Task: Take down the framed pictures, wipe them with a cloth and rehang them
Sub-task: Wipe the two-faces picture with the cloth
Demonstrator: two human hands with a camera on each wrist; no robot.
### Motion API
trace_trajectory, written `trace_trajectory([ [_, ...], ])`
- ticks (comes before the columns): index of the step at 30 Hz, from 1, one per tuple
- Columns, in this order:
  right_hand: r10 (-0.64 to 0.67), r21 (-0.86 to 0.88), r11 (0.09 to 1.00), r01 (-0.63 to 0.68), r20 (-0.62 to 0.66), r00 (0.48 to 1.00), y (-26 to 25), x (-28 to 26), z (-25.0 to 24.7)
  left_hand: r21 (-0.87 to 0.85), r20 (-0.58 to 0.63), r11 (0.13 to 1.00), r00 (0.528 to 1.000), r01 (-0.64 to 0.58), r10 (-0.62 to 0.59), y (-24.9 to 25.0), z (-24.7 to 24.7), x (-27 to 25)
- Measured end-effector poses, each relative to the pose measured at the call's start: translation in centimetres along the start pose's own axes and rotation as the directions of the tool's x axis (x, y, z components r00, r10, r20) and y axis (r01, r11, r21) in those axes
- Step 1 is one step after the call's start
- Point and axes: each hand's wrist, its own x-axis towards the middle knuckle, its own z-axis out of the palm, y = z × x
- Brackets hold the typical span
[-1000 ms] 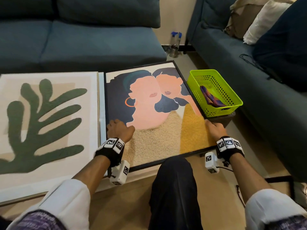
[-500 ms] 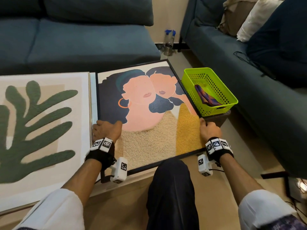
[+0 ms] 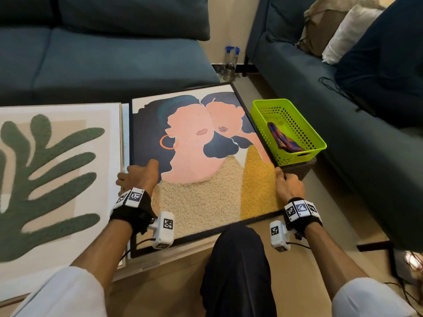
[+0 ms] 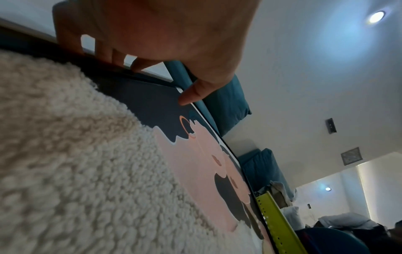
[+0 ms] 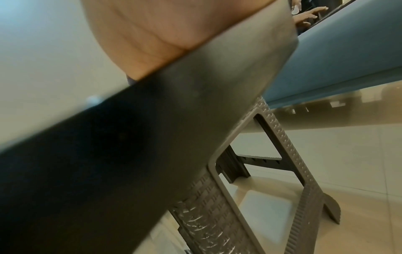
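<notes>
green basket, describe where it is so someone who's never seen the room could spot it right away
Find the black-framed picture of two faces lying flat in front of the blue sofas. The green basket sits just beyond its right edge, on a dark stool. It is the only bright lime, perforated plastic thing, with a purple-patterned cloth inside.

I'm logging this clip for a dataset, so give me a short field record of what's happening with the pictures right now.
held picture: black-framed portrait, flat on the table
left hand: grips its left edge, thumb on top
right hand: grips its right edge
other picture: leaf print, lying to the left
cloth: in the green basket, right of the portrait
</notes>
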Motion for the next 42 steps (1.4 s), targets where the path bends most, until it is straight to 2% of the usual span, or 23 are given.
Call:
trace_trajectory([
  [5,-0.014,0.042,0.999,0.014,0.006,1.000,-0.6,-0.6,-0.2,-0.102,-0.031,0.995,0.999,0.007,-0.010,1.1,-2.5,0.6],
  [8,-0.039,0.061,0.997,0.040,-0.009,0.999,-1.2,-1.4,-0.1,-0.252,0.047,0.965,0.997,0.068,-0.058,0.3,-4.5,3.3],
  [10,-0.065,0.069,0.995,0.066,-0.012,0.998,-1.8,-1.9,-0.2,-0.390,0.100,0.913,0.991,0.120,-0.087,-2.3,-4.7,8.6],
  [11,-0.080,0.073,0.994,0.080,-0.016,0.997,-2.3,-2.2,-0.2,-0.462,0.139,0.875,0.986,0.144,-0.089,-2.6,-5.4,9.2],
  [13,-0.110,0.075,0.991,0.111,-0.022,0.994,-3.2,-2.7,-0.8,-0.528,0.190,0.829,0.977,0.185,-0.097,-1.1,-7.9,5.3],
  [14,-0.132,0.072,0.988,0.134,-0.028,0.991,-3.9,-3.0,-1.1,-0.513,0.201,0.839,0.976,0.180,-0.087,-0.4,-9.2,3.3],
  [17,-0.196,0.066,0.978,0.197,-0.029,0.980,-5.8,-3.6,-2.3,-0.552,0.241,0.818,0.970,0.164,-0.032,0.0,-11.7,1.5],
  [19,-0.235,0.067,0.970,0.235,-0.021,0.972,-7.1,-4.0,-3.1,-0.625,0.233,0.767,0.972,0.147,0.004,0.0,-13.8,1.5],
  [28,-0.412,-0.037,0.910,0.414,0.043,0.910,-13.5,-5.6,-8.0,-0.794,0.279,0.572,0.959,0.206,0.041,-3.6,-22.7,-2.0],
  [32,-0.507,-0.054,0.859,0.509,0.042,0.861,-16.5,-6.3,-10.4,-0.879,0.271,0.429,0.958,0.209,0.090,-6.3,-25.3,-4.7],
  [35,-0.564,-0.105,0.813,0.573,0.106,0.819,-18.4,-7.1,-11.5,-0.914,0.243,0.359,0.963,0.188,0.115,-7.9,-26.3,-8.0],
  [38,-0.590,-0.200,0.764,0.614,0.170,0.790,-19.8,-8.1,-11.7,-0.932,0.225,0.306,0.972,0.193,0.072,-10.3,-26.1,-11.0],
  [42,-0.657,-0.313,0.648,0.694,0.230,0.717,-20.4,-10.6,-10.8,-0.963,0.200,0.176,0.979,0.203,-0.038,-13.9,-25.5,-14.4],
])
